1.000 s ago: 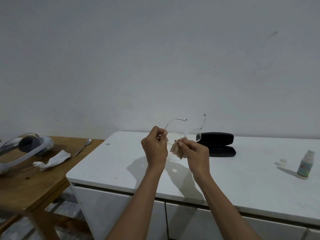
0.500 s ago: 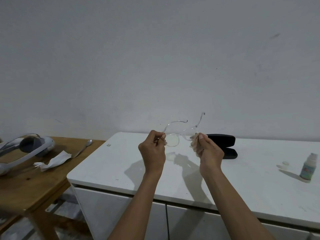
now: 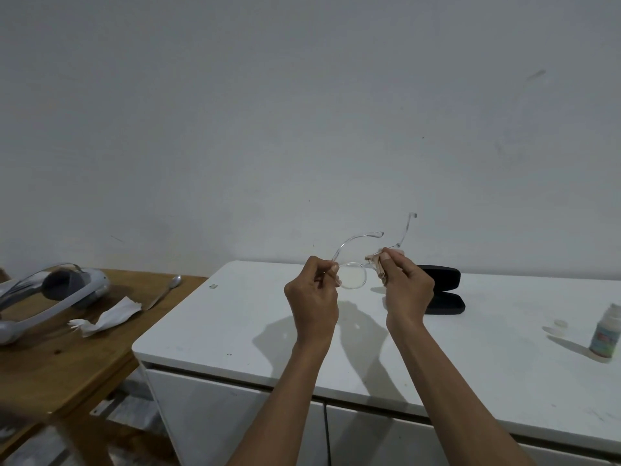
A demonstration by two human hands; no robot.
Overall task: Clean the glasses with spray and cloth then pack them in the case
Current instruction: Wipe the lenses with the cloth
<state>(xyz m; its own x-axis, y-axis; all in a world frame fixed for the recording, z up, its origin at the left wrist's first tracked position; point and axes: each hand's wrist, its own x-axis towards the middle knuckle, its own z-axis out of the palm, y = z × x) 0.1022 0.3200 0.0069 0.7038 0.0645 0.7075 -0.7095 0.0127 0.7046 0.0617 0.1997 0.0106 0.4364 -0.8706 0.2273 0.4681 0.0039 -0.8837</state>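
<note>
1. The right hand [image 3: 405, 284] is sliding its cloth [image 3: 377, 269] rightward, off the left lens and onto the right one.
2. The glasses [image 3: 353, 275] are tilting, their far temple tips rising.
3. The left lens is now showing uncovered.

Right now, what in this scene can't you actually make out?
- Head view, glasses: the right lens is hidden by the cloth and right hand.
- Black case: its near end is behind that hand; it looks open, but the inside is not visible.
- Spray bottle: label too blurred to read.
- Left hand: its fingers cover the frame's hinge.
</note>
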